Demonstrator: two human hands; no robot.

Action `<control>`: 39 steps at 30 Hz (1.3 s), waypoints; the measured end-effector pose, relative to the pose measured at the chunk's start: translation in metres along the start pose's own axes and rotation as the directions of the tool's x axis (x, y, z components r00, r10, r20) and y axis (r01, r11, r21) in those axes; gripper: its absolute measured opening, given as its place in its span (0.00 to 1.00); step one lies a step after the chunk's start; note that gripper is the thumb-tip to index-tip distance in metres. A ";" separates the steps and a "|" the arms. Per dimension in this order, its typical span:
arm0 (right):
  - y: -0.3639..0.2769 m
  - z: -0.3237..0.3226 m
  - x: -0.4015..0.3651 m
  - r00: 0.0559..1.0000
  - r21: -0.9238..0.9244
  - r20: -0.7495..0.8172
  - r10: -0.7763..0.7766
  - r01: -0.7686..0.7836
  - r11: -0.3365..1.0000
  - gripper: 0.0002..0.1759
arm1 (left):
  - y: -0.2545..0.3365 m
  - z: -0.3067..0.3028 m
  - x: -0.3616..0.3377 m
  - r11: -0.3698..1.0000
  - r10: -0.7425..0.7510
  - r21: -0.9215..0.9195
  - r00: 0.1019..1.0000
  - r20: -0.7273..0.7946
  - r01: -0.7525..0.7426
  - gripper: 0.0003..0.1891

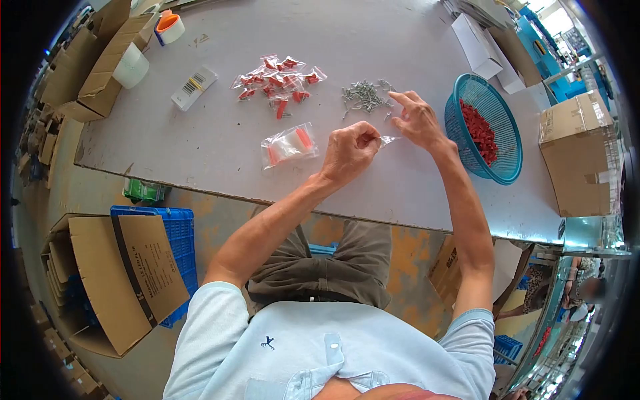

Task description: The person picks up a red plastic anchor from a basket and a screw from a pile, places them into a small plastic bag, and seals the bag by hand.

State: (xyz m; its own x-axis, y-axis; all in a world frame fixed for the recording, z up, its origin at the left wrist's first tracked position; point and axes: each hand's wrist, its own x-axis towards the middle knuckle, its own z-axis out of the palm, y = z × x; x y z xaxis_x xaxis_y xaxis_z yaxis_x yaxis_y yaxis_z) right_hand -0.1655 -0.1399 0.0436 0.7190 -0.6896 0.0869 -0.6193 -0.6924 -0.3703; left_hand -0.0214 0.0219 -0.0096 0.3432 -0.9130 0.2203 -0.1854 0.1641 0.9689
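Fingers of the left hand (350, 150) pinch a small clear bag (387, 140); the right hand (419, 121) fingers spread wide beside it; a slack pinch could drop it among the screws (365, 95) just beyond.

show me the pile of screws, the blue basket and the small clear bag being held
pile of screws (365, 95), head view, middle of the heap
blue basket (500, 113), head view, bare mesh of the inner wall
small clear bag (389, 139), head view, its visible middle
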 end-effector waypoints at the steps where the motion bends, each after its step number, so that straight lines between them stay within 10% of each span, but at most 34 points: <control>1: 0.001 0.003 0.010 0.999 -0.003 0.022 -0.046 0.046 0.999 0.28 | -0.002 0.001 0.000 1.000 0.016 -0.013 1.000 -0.008 -0.016 0.03; 21: -0.008 0.020 0.044 0.946 -0.185 0.013 -0.324 0.320 0.929 0.04 | -0.003 -0.001 0.005 0.999 -0.013 -0.032 0.996 -0.093 0.010 0.04; 27: -0.006 0.016 0.036 0.983 0.157 -0.145 -0.117 0.140 0.978 0.06 | 0.002 -0.005 0.007 0.999 -0.049 -0.022 0.981 -0.189 0.046 0.03; 32: 0.004 0.012 0.022 0.975 0.840 0.078 0.208 -0.177 0.513 0.08 | 0.003 -0.008 0.009 0.996 -0.087 -0.040 0.971 -0.224 0.081 0.03; 35: 0.009 0.014 0.005 0.965 0.955 0.158 0.208 -0.203 0.216 0.07 | 0.003 -0.010 0.012 0.994 -0.105 -0.038 0.965 -0.242 0.099 0.04; 39: -0.007 0.015 -0.026 0.972 0.967 0.158 0.173 -0.188 0.170 0.07 | 0.006 -0.012 0.011 0.991 -0.136 -0.027 0.959 -0.250 0.133 0.04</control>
State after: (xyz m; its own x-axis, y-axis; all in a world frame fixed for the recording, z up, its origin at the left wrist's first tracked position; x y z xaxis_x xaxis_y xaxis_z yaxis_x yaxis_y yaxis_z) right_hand -0.1751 -0.1142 0.0297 0.6415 -0.7567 -0.1260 0.0648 0.2171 -0.9740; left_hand -0.0079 0.0178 0.0002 0.5844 -0.8042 0.1081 -0.1130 0.0513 0.9923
